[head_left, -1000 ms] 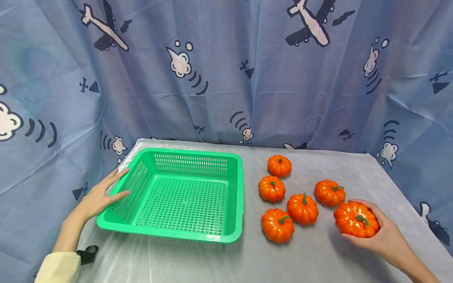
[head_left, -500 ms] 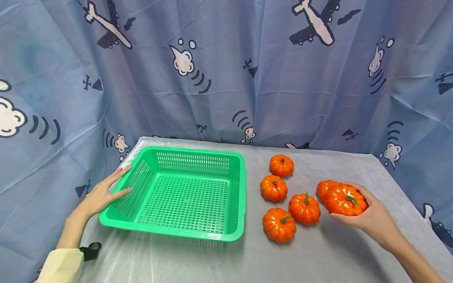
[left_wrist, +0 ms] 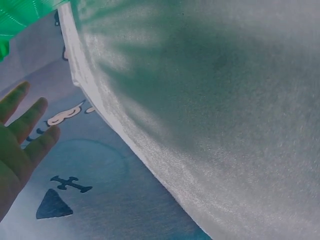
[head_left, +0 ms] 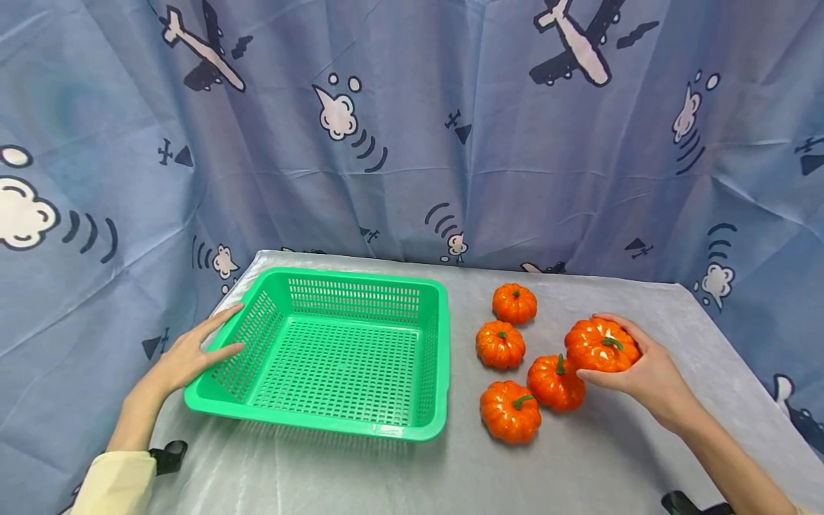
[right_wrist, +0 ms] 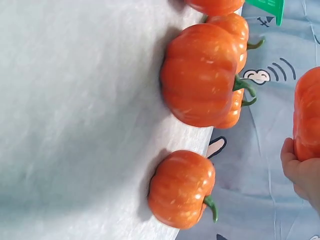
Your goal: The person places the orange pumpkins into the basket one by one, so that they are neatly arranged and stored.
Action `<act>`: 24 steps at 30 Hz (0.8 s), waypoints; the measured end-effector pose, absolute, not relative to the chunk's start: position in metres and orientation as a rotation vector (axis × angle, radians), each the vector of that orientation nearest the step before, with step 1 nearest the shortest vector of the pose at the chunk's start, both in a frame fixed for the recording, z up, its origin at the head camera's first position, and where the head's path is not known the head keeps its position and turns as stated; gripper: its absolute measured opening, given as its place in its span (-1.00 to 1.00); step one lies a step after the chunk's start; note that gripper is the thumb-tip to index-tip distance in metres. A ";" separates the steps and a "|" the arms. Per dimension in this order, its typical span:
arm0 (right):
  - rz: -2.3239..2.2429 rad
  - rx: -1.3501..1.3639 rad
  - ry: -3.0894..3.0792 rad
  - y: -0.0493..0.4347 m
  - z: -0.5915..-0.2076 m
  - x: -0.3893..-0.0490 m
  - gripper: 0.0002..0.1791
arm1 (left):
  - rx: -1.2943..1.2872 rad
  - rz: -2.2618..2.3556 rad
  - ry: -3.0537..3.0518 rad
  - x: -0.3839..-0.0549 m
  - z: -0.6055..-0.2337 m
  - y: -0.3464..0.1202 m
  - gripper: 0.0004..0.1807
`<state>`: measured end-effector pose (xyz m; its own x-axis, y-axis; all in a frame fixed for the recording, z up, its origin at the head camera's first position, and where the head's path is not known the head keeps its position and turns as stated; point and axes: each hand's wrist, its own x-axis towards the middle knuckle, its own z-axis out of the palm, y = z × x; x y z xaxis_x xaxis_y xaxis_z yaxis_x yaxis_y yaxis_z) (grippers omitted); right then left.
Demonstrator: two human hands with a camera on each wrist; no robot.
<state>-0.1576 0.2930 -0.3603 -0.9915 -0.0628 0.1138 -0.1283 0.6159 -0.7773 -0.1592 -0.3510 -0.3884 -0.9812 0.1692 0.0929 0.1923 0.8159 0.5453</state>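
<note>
My right hand [head_left: 650, 368] grips a small orange pumpkin [head_left: 595, 345] with a green stem, above the table in the head view. In the right wrist view, that pumpkin [right_wrist: 309, 115] shows only partly at the right edge, with fingers around it. A pumpkin [head_left: 556, 384] lies just below and left of the held one and is partly overlapped. At the left, my left hand [head_left: 183, 361] rests against the left rim of a green perforated basket [head_left: 309, 418], fingers spread. In the left wrist view, spread straight fingers [left_wrist: 32, 120] show below the basket's edge.
More pumpkins stand right of the basket: one at the back [head_left: 514, 304], one before it [head_left: 500, 345] and one nearer [head_left: 511, 413]. Another pumpkin [right_wrist: 181, 189] shows apart in the right wrist view. A patterned blue curtain [head_left: 399, 143] hangs behind the grey-covered table [head_left: 360, 479].
My right hand has carried the pumpkin left and away from me, now covering the pumpkin behind it in the head view. The left hand stays at the basket's rim.
</note>
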 end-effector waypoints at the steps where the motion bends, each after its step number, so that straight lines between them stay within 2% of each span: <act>1: 1.349 0.161 -2.756 0.292 -0.360 -0.158 -0.11 | -0.294 -0.893 -2.956 -0.160 -0.388 -0.351 -0.20; 24: 1.612 0.168 -2.756 0.253 -0.352 -0.169 -0.11 | -0.281 -0.904 -2.968 -0.157 -0.387 -0.351 -0.19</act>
<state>-0.1688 0.2533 -0.3521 -0.9930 -0.1184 0.0048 -0.0623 0.4867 -0.8713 -0.1573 -0.3505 -0.3872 -0.9834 0.1644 0.0772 0.1795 0.8153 0.5505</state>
